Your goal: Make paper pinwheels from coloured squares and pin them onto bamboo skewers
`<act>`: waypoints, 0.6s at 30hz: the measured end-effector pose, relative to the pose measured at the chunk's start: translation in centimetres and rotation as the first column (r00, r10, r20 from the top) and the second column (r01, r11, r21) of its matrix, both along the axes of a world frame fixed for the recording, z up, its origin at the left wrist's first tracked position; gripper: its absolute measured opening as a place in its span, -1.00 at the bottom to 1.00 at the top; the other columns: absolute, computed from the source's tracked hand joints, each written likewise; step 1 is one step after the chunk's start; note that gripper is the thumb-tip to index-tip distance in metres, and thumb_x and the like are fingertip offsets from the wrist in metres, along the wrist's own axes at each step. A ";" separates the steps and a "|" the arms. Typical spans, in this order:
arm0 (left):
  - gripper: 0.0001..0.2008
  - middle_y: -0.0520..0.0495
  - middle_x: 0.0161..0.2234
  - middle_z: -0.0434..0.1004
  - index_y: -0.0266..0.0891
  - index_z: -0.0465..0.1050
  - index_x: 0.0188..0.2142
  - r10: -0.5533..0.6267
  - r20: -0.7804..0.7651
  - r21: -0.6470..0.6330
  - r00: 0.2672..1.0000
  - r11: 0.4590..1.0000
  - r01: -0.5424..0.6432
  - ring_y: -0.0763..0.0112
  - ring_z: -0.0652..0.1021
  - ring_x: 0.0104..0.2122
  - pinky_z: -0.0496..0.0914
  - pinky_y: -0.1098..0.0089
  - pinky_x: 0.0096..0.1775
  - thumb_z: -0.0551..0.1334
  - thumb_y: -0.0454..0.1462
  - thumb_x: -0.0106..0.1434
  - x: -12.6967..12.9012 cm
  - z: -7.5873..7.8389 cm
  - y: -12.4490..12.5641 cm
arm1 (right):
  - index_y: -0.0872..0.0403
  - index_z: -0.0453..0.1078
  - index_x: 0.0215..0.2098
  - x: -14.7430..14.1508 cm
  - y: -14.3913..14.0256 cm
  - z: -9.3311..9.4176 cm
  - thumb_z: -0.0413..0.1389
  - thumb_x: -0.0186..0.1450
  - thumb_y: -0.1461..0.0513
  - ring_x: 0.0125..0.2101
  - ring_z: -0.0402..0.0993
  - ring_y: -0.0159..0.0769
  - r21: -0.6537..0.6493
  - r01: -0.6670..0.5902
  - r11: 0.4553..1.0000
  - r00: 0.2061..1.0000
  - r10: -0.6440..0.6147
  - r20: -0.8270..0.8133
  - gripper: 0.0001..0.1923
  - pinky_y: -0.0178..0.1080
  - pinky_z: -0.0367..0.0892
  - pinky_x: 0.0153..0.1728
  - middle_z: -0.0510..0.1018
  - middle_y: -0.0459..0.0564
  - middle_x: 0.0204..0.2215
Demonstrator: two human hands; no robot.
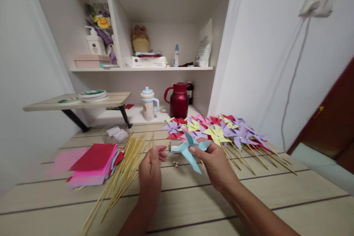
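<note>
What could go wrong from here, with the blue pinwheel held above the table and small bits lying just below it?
1. The light blue pinwheel is pinched only at its edge by the right hand; its folded blades might spring open or crease.
2. The small beads lie loose on the table under the hands and could roll away if nudged.
3. The left hand sits close to the bamboo sticks; a sweep could scatter them.

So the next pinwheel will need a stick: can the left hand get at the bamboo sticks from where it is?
Probably yes. The left hand hovers right beside the bamboo sticks, which lie loose and uncovered on the table, nothing between them.
</note>
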State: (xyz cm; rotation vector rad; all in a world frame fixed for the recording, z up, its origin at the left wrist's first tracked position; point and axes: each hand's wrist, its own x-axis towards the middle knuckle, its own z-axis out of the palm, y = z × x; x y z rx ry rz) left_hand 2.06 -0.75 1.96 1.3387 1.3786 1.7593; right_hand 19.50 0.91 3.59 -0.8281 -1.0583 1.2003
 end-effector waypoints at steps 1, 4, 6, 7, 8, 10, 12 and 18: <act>-0.49 -0.06 -0.46 0.53 -0.28 0.56 -0.28 0.030 0.015 0.002 0.999 1.000 -0.031 0.33 0.51 -0.41 0.40 0.35 -0.28 0.02 0.06 0.34 0.0 0.1 -0.1 | 0.07 0.48 -0.41 0.2 0.0 -0.1 0.44 -0.03 0.12 -0.46 0.48 -0.27 0.004 0.004 1.000 1.000 -0.004 0.006 -0.68 -0.26 0.36 -0.39 0.59 -0.08 -0.50; -0.50 -0.05 -0.51 0.49 -0.28 0.54 -0.32 0.066 -0.010 -0.018 0.998 0.998 -0.066 0.35 0.49 -0.46 0.38 0.38 -0.35 0.01 0.03 0.36 0.2 0.1 -0.5 | 0.05 0.49 -0.36 0.7 0.0 -0.1 0.45 -0.02 0.15 -0.40 0.53 -0.24 0.002 0.026 1.000 1.000 -0.026 0.015 -0.68 -0.24 0.38 -0.34 0.62 -0.08 -0.45; -0.52 -0.05 -0.52 0.49 -0.27 0.54 -0.34 0.067 -0.054 -0.028 0.996 0.997 -0.069 0.35 0.50 -0.47 0.37 0.38 -0.37 0.00 0.00 0.37 0.5 -0.2 -0.6 | 0.04 0.50 -0.34 0.9 0.0 -0.2 0.45 -0.02 0.14 -0.38 0.55 -0.20 0.008 0.030 1.000 0.999 -0.030 0.022 -0.67 -0.21 0.40 -0.32 0.63 -0.06 -0.43; -0.53 -0.05 -0.52 0.49 -0.26 0.54 -0.34 0.064 -0.080 -0.031 0.995 0.997 -0.066 0.34 0.50 -0.47 0.37 0.38 -0.37 0.00 -0.01 0.38 0.7 -0.4 -0.7 | 0.04 0.50 -0.34 0.9 0.1 -0.1 0.44 -0.01 0.13 -0.38 0.54 -0.19 0.013 0.027 1.000 0.999 -0.027 0.028 -0.68 -0.20 0.40 -0.32 0.62 -0.05 -0.43; -0.55 -0.06 -0.52 0.50 -0.25 0.54 -0.36 0.055 -0.104 -0.034 0.993 0.998 -0.059 0.34 0.50 -0.47 0.36 0.38 -0.37 0.01 -0.03 0.37 0.9 -0.7 -0.8 | 0.04 0.51 -0.35 1.0 0.1 -0.1 0.44 -0.01 0.13 -0.39 0.54 -0.19 0.019 0.025 1.000 0.999 -0.026 0.033 -0.68 -0.20 0.40 -0.33 0.61 -0.05 -0.44; -0.57 -0.08 -0.51 0.53 -0.23 0.53 -0.42 0.026 -0.152 -0.040 0.988 0.999 -0.033 0.34 0.51 -0.47 0.35 0.38 -0.36 0.04 -0.06 0.37 1.3 -1.2 -0.8 | 0.04 0.51 -0.38 1.0 0.1 -0.1 0.43 -0.01 0.12 -0.41 0.51 -0.22 0.035 0.023 0.999 0.999 -0.024 0.048 -0.70 -0.21 0.39 -0.35 0.59 -0.07 -0.46; -0.59 -0.08 -0.51 0.55 -0.21 0.53 -0.46 -0.008 -0.188 -0.050 0.982 0.999 -0.002 0.34 0.50 -0.49 0.33 0.38 -0.37 0.05 -0.09 0.36 1.7 -1.7 -0.9 | 0.03 0.50 -0.40 1.0 0.2 -0.2 0.43 0.00 0.11 -0.43 0.48 -0.24 0.054 0.023 0.998 0.997 -0.027 0.068 -0.71 -0.23 0.38 -0.38 0.56 -0.09 -0.49; -0.58 -0.05 -0.57 0.52 -0.19 0.53 -0.47 0.015 -0.195 -0.079 0.981 0.996 -0.031 0.35 0.49 -0.54 0.31 0.38 -0.41 0.05 -0.07 0.36 1.9 -1.9 -0.8 | 0.00 0.49 -0.38 1.3 0.6 -0.4 0.44 -0.01 0.14 -0.46 0.46 -0.27 0.045 0.025 0.999 0.998 -0.027 0.059 -0.71 -0.23 0.37 -0.41 0.54 -0.12 -0.50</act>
